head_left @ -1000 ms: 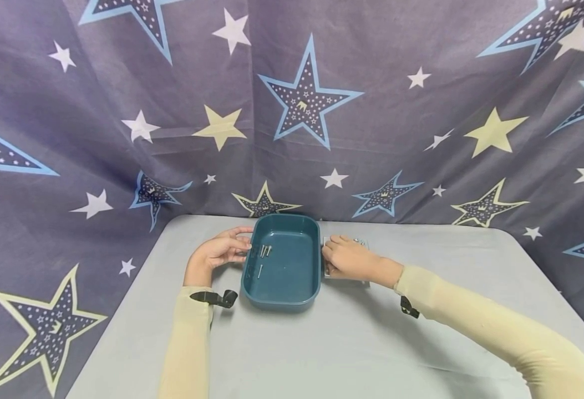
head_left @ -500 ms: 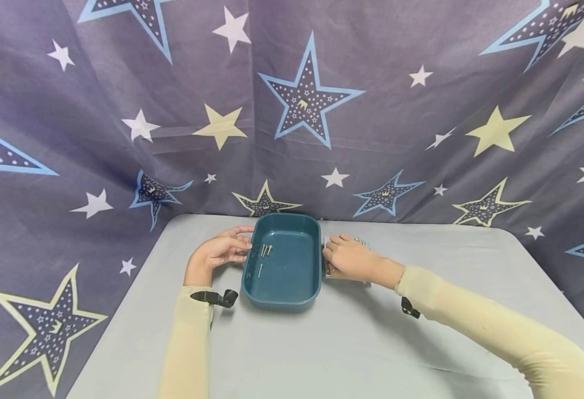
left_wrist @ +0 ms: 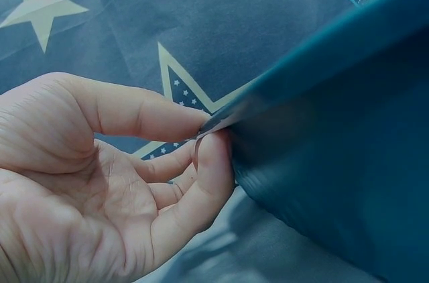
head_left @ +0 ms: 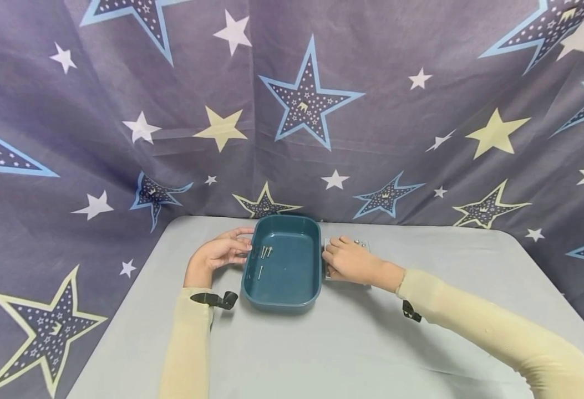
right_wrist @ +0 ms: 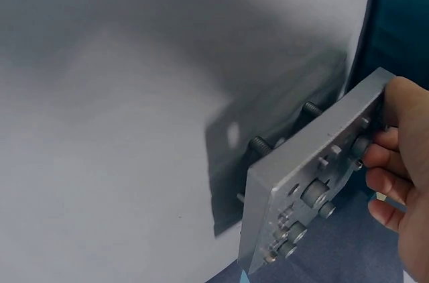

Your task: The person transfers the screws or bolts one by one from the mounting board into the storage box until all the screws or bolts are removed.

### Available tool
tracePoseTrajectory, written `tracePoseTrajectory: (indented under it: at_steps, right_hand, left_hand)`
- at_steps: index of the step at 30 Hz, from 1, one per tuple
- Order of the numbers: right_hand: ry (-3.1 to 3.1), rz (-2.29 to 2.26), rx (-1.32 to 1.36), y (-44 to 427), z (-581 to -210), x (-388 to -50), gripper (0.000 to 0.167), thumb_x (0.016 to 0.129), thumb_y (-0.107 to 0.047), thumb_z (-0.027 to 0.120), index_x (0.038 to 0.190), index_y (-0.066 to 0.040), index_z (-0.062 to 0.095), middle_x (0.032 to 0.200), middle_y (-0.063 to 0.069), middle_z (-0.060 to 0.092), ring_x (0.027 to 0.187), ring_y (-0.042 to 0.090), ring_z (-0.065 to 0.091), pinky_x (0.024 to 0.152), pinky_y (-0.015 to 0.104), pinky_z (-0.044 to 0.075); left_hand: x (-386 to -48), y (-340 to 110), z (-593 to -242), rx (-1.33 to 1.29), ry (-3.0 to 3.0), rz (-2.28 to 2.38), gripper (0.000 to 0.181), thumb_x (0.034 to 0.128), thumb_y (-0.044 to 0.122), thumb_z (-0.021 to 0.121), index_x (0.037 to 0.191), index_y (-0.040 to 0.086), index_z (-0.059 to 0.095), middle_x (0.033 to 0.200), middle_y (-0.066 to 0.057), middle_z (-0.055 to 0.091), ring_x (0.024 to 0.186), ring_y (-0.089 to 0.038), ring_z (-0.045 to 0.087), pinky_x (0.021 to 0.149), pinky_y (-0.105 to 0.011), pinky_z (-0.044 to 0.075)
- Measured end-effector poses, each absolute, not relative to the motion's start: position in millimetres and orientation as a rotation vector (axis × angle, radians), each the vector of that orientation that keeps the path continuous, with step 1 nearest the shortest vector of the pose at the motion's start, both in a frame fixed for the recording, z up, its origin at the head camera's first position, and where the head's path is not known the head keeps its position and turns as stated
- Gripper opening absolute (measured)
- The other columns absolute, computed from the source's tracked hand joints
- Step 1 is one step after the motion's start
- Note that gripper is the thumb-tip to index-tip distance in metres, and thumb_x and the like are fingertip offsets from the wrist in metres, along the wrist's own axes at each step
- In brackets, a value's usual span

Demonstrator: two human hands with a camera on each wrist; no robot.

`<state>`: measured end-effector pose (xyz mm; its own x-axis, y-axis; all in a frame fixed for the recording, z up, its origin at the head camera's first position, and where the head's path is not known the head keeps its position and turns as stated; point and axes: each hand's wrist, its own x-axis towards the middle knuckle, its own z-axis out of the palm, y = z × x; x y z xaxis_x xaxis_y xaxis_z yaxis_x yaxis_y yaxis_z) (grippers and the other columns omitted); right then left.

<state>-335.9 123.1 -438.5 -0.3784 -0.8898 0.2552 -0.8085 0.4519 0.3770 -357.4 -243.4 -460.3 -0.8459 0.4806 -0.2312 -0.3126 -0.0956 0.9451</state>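
At the left rim of the blue-green tray (head_left: pixel 292 277), my left hand (head_left: pixel 222 247) pinches the edge between thumb (left_wrist: pixel 151 112) and forefinger. Several slim bolts (head_left: pixel 264 252) lie inside the tray along its left side. My right hand (head_left: pixel 351 259) bends over a thick metal plate (head_left: pixel 361 244) on the tray's right. In the right wrist view its fingers (right_wrist: pixel 385 186) are curled at the plate's far end, seemingly around a bolt there; the pinched part is mostly hidden. Several socket-head bolts (right_wrist: pixel 315 192) of different sizes stand in the plate, and threaded shanks (right_wrist: pixel 260 145) stick out underneath.
A pale cloth covers the table (head_left: pixel 282 354). Behind it hangs a dark curtain (head_left: pixel 401 127) with a star pattern. Black straps (head_left: pixel 217 299) with wrist cameras sit on both sleeves. The tray and plate stand close together near the table's back edge.
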Motion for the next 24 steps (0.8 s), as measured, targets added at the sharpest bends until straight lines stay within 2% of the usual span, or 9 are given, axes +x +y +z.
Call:
tracePoseTrajectory:
  at_steps: [8,17,24]
  right_hand:
    - [-2.303,-0.253,1.428,121.7,-437.9,-333.8,0.013,0.084,-0.019,0.068,0.090,-0.009,0.061,0.085,0.001,0.063,0.082,0.020,0.052,0.076,0.034,0.042]
    - [-2.276,-0.263,1.426,122.2,-440.6,-334.1,0.011,0.083,-0.018,0.066,0.086,-0.010,0.059,0.081,-0.001,0.060,0.079,0.019,0.048,0.074,0.032,0.040]
    - [-2.260,-0.288,1.411,121.4,-436.2,-332.3,0.013,0.083,-0.017,0.066,0.093,-0.009,0.061,0.090,0.001,0.065,0.084,0.021,0.051,0.076,0.033,0.042]
  left_hand:
    - [-357.4,-243.4,-461.5,0.186,1.656,1.987,0.070,0.0955,-0.012,0.046,0.157,-0.004,0.013,0.106,-0.002,0.068,0.074,-0.008,0.068,0.069,-0.023,0.059]
    - [-355.7,-243.0,-463.2,0.185,1.675,1.976,0.073,0.0946,-0.011,0.047,0.158,-0.006,0.011,0.104,-0.002,0.067,0.075,-0.007,0.068,0.070,-0.023,0.060]
    - [-357.6,-242.8,-461.4,0.191,1.672,1.986,0.070,0.0953,-0.011,0.045,0.157,-0.006,0.012,0.102,-0.002,0.067,0.074,-0.006,0.068,0.068,-0.022,0.059]
